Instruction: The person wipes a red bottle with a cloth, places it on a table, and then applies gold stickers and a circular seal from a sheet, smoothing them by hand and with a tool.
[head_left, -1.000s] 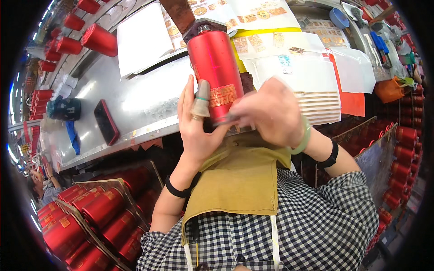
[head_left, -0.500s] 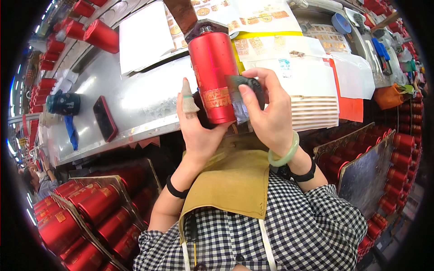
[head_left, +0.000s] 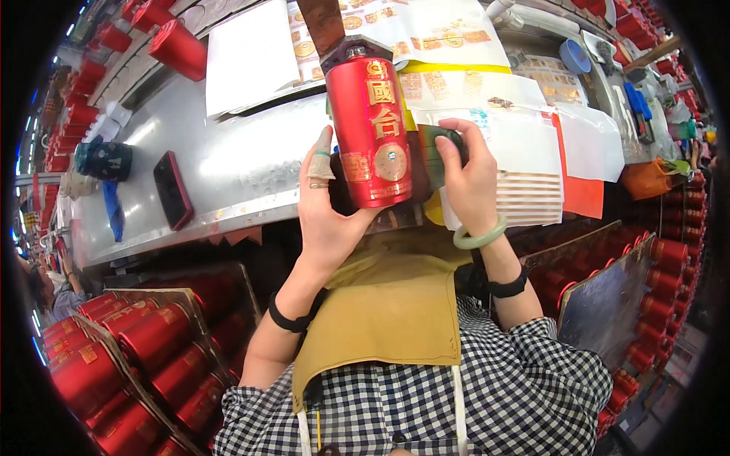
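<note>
A glossy red bottle (head_left: 353,129) lies at the table's near edge, its neck pointing away from me. Gold lettering and a round gold emblem face up. My left hand (head_left: 331,224) grips its base end, thumb under the bottom and fingers along the left side; a pale fingertip cover sits on one finger. In my right hand (head_left: 473,182) is a flat dark green scraper (head_left: 432,156), pinched between thumb and fingers. It stands upright just right of the bottle; whether it touches the bottle I cannot tell. The bottle's neck meets a dark holder (head_left: 357,43) with a brown upright piece.
Sheets of gold transfers (head_left: 449,34) and white paper (head_left: 251,61) cover the metal table (head_left: 243,152). A phone (head_left: 173,190) and a dark teal jar (head_left: 103,159) are on the left. Crates of red bottles (head_left: 156,334) stand below on both sides. Another person is at far left.
The bottle has turned about its length, bringing large gold lettering and the round emblem up. My right hand has drawn the scraper rightward, off the bottle's face.
</note>
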Motion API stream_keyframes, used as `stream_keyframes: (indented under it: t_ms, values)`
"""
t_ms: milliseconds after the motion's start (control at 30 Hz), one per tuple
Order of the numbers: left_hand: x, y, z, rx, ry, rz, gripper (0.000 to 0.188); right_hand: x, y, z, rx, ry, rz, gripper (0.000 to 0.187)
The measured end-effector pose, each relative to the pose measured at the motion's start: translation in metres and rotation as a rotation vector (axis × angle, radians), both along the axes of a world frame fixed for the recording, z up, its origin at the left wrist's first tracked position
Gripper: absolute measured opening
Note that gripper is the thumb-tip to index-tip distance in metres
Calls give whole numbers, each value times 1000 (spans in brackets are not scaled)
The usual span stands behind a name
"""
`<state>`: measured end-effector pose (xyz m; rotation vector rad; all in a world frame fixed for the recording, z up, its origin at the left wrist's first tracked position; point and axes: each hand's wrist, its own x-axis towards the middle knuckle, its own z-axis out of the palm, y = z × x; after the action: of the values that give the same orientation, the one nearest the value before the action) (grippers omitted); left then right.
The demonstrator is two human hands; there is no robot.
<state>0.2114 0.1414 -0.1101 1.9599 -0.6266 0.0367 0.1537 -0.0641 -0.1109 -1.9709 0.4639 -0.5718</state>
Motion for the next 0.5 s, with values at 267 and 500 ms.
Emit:
stream_keyframes:
  t_ms: [267,500]
  values:
    - [2,-9,0,-5,-160,22,111,16,6,52,-451,-248,537,30]
    - [-9,-9,5,-121,115,85,103,37,10,69,-502,-385,387,32]
